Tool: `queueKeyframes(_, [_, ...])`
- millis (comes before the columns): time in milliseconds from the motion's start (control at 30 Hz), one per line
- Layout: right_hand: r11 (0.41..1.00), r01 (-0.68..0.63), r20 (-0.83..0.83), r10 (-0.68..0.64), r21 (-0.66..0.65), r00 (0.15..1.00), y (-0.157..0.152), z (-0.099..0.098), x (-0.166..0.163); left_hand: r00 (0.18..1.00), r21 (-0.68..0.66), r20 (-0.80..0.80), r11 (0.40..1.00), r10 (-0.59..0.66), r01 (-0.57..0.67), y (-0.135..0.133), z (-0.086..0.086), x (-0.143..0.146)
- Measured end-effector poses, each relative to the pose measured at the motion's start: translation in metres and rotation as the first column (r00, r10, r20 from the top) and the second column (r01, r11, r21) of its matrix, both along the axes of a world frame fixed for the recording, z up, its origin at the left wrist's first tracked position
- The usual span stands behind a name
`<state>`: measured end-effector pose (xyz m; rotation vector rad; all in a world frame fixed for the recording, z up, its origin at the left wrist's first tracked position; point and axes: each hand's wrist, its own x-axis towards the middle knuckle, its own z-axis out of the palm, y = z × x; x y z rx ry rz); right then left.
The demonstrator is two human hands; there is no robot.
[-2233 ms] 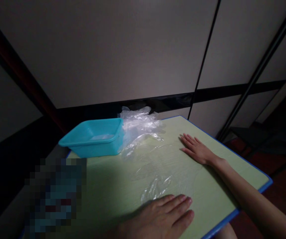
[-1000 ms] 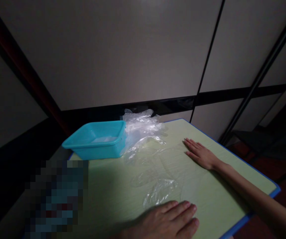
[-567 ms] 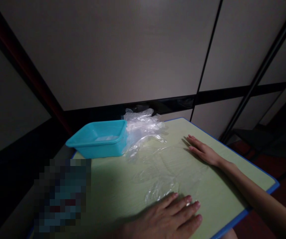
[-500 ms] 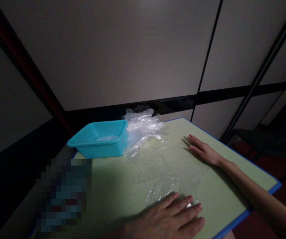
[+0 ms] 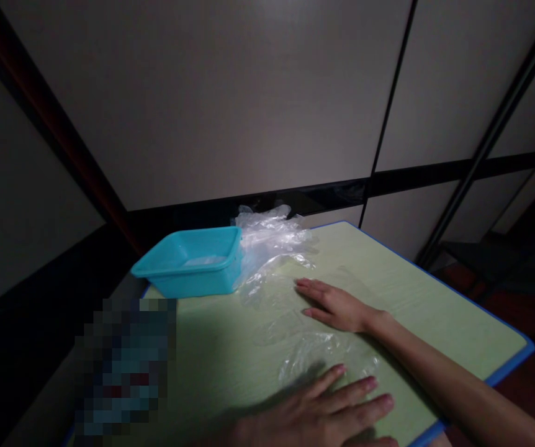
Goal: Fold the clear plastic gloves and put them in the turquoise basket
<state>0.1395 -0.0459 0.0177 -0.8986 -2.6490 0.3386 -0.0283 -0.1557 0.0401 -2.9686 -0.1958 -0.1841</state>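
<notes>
A home interior is suggested. Large pale panels [image 5: 258,112], wardrobe-like and crossed by a dark band [image 5: 416,180], are seen behind a small blue-edged table [image 5: 221,347], on which a turquoise plastic basin [image 5: 197,284] is placed.

I look down on a pale green table [image 5: 216,347] with a blue edge [image 5: 512,363]. At its far left corner I see a turquoise plastic basin [image 5: 197,284], upright, its open top showing a pale patch inside that I can't identify. Nearer, along the left side, a blurred patch [image 5: 128,372] of teal and dark red blocks hides whatever lies there. Behind the table I have large grey-beige panels [image 5: 249,105], crossed by a glossy black band [image 5: 416,177]. To the right I make out a dark seat-like shape [image 5: 495,267] over a reddish floor [image 5: 519,379].
</notes>
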Motion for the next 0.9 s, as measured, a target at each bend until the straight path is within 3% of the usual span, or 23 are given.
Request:
queueKeyframes(167, [1.000, 0.030, -0.064, -0.030, 0.007, 0.998, -0.003, 0.002, 0.007, 0.998, -0.260, -0.046, 0.964, 0.051, -0.061, 0.018, 0.017, -0.008])
queueKeyframes(300, [1.000, -0.004, -0.019, 0.004, 0.006, 1.000, -0.008, 0.004, 0.002, 0.994, -0.403, -0.050, 0.908, 0.097, -0.110, 0.027, 0.012, -0.013])
queueKeyframes(433, [1.000, 0.010, 0.044, -0.011, 0.015, 0.999, -0.007, -0.002, 0.000, 0.993, -0.441, -0.080, 0.890, 0.089, -0.116, 0.025, 0.006, -0.014])
queueKeyframes(700, [0.964, 0.257, 0.148, -0.265, 0.069, 0.953, 0.015, -0.017, 0.024, 0.987, -0.488, -0.109, 0.859, 0.119, -0.157, 0.023, 0.016, -0.010])
queueKeyframes(800, [0.910, 0.406, 0.180, -0.415, 0.085, 0.892, 0.028, -0.021, 0.043, 0.988, -0.488, -0.102, 0.859, 0.119, -0.153, 0.024, 0.017, -0.010])
queueKeyframes(900, [0.820, 0.566, 0.190, -0.572, 0.090, 0.798, 0.038, -0.025, 0.062, 0.987, -0.466, -0.118, 0.871, 0.112, -0.155, 0.023, 0.018, -0.010])
